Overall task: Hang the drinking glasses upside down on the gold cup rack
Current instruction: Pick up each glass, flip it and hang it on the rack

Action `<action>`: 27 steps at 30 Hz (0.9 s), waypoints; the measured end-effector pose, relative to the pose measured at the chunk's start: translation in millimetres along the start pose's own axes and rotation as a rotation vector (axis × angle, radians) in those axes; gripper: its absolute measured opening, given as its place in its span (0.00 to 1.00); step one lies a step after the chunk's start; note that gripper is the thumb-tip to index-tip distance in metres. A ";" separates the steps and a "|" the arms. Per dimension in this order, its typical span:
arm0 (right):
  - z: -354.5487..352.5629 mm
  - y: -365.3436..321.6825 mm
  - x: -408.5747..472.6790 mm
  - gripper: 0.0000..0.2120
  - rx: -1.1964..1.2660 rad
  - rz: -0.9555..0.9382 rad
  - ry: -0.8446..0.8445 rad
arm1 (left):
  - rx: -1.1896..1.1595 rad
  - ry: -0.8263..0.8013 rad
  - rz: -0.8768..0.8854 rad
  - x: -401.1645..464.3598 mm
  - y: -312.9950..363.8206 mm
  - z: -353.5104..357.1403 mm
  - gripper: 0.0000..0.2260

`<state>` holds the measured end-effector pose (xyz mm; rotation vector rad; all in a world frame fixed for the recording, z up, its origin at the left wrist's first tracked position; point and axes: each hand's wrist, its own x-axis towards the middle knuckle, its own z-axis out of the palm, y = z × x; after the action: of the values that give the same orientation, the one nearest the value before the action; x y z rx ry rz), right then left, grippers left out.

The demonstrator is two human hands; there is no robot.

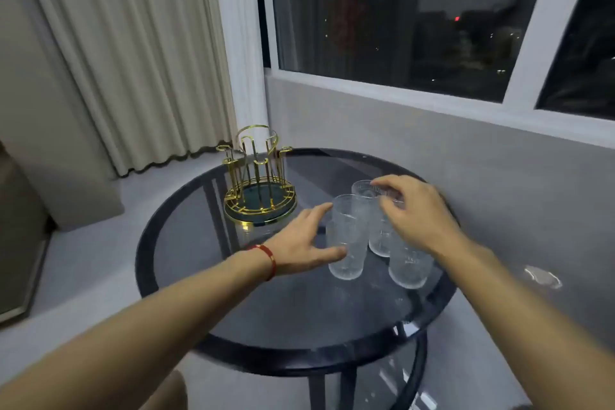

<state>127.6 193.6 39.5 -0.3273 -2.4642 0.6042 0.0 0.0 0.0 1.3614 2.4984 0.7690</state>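
Observation:
Three clear textured drinking glasses stand upright on a round dark glass table (266, 316). The front left glass (346, 243) has my left hand (306, 243) beside it, fingers spread around its side, thumb near its base. The back glass (366, 196) and the right glass (407, 268) lie partly under my right hand (412, 213), whose fingers hover apart over their rims. Whether the fingertips touch a rim I cannot tell. The gold cup rack (259, 180) stands empty at the table's back left, its pegs pointing up.
A grey wall with a window sill runs close behind and to the right of the table. Curtains hang at the back left. A red string bracelet (269, 260) is on my left wrist. A lower shelf shows under the tabletop.

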 end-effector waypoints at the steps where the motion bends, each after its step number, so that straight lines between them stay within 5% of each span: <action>1: 5.9 -0.4 -13.0 0.17 0.046 0.022 0.024 | -0.041 0.017 0.007 -0.7 2.3 8.5 0.45; 6: 43.3 -14.1 -50.2 0.20 0.228 0.101 0.136 | -0.220 0.140 -0.012 10.6 -0.3 47.9 0.50; 15: 63.6 -15.6 -17.5 0.16 0.400 0.195 0.189 | -0.316 0.232 0.005 30.4 -25.0 38.2 0.44; 20: 84.9 -34.4 -0.8 0.14 0.562 0.045 0.193 | -0.467 0.565 -0.132 25.5 -52.5 -2.4 0.39; 23: 107.7 -55.7 37.9 0.14 0.636 0.116 -0.022 | -0.597 0.785 -0.245 23.9 -73.9 -16.0 0.33; 27: 137.5 -75.4 87.8 0.27 0.646 0.427 -0.374 | -0.852 0.814 -0.330 24.3 -100.0 -21.5 0.34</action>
<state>-30.8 111.7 17.3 -0.5107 -2.3682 1.7176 -94.7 -31.7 -32.7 0.3424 2.2102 2.2596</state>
